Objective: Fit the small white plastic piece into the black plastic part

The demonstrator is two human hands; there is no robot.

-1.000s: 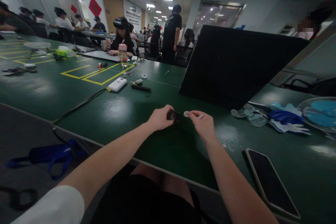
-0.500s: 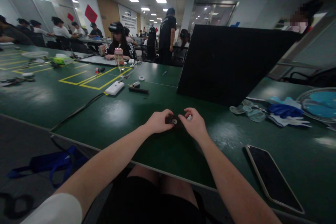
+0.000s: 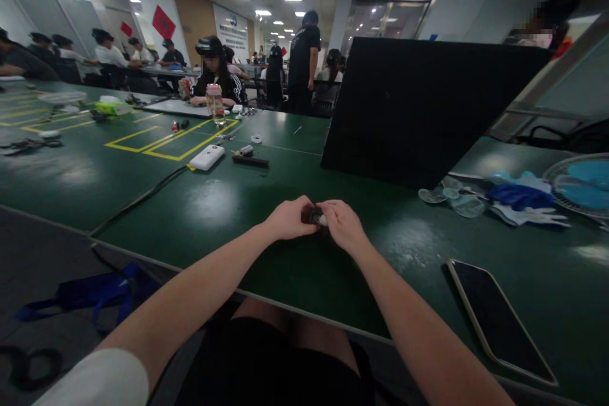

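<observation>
Your two hands now meet near the middle of the frame, where a gap lay between them half a second ago. Your left hand (image 3: 286,219) is clamped on a small dark piece (image 3: 310,216), thumb and fingers on either side of it, just above the green table (image 3: 285,279). Your right hand (image 3: 346,225) has come in from the right, its fingers closed round a small white piece (image 3: 323,220) that was tucked in its curled fingers and now sits up against the dark one. That puts both pieces at one spot, with your left hand seeming to steady while your right does the finer work; your fingers hide much of the contact, so you cannot tell from here whether the two are joined. Left of centre, beyond your hands, lie a black bar (image 3: 250,162), a small pale cylinder (image 3: 246,150) beside it, a white device (image 3: 207,157) and a white ring (image 3: 256,139). A big black panel (image 3: 428,108) stands tilted at upper right, with clear fan blades (image 3: 469,205), a blue glove (image 3: 514,198) and a round grille (image 3: 578,184) at the right. Your phone (image 3: 499,323) lies at lower right.
</observation>
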